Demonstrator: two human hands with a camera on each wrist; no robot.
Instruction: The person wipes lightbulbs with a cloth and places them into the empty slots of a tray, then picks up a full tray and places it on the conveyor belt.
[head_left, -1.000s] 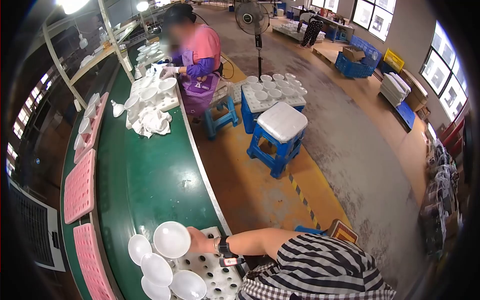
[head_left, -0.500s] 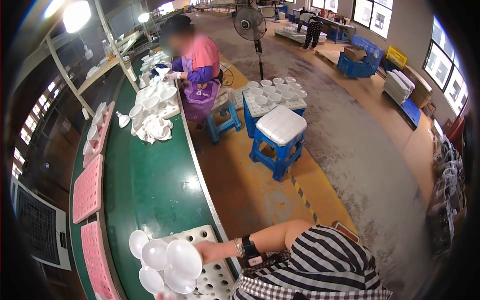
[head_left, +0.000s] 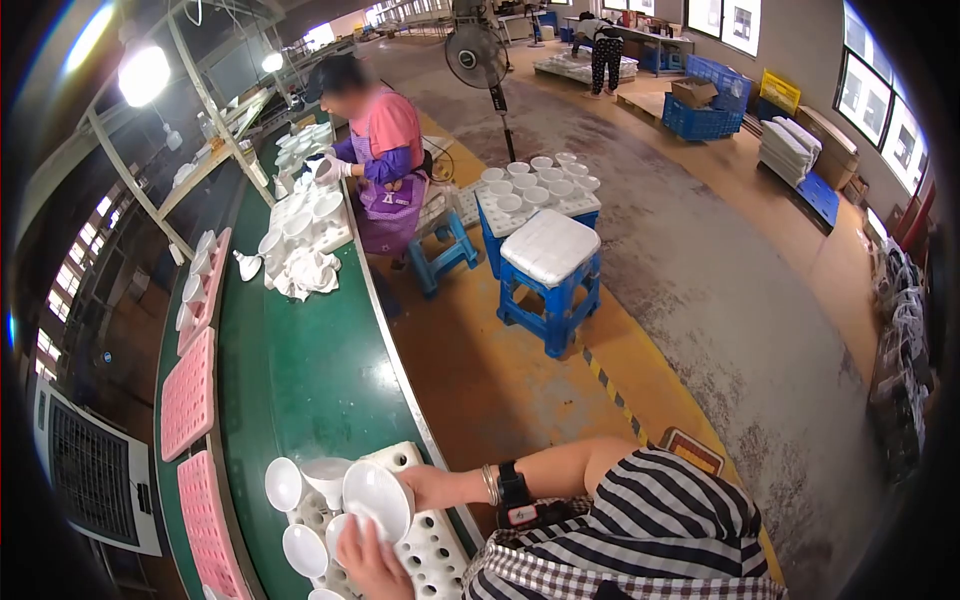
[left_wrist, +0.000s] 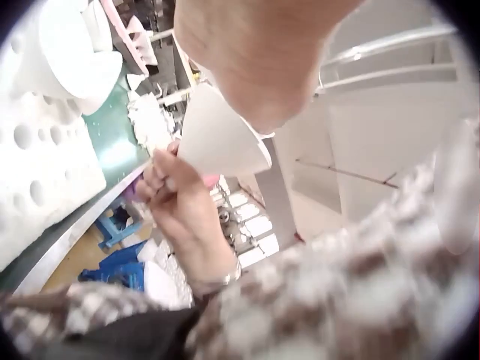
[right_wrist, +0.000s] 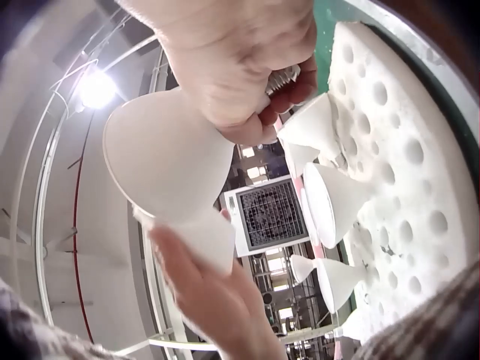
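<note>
My right hand (head_left: pixel 435 488) grips a white cone-shaped lamp shell (head_left: pixel 376 498) by its narrow end, where a ridged screw base (right_wrist: pixel 283 79) shows in the right wrist view. The shell is tilted, its wide mouth turned toward me. At its rim is my left hand (head_left: pixel 374 562), holding a white cloth (right_wrist: pixel 204 241) against the shell, with fingers up along the edge. Underneath lies a white foam tray (head_left: pixel 437 560) full of round holes. More white shells (head_left: pixel 304 550) stand in the tray, mouths up, left of my hands.
The green bench (head_left: pixel 300 370) runs ahead, with pink holed trays (head_left: pixel 212 525) along its left side. Farther along, a white rag (head_left: pixel 306 272) lies near a seated person (head_left: pixel 385 150) handling similar shells. Right of the bench stand a blue stool (head_left: pixel 550 290) and a fan (head_left: pixel 478 60).
My left hand has come in from below and met the shell's rim with the cloth. My right hand has carried the shell slightly rightward across the tray.
</note>
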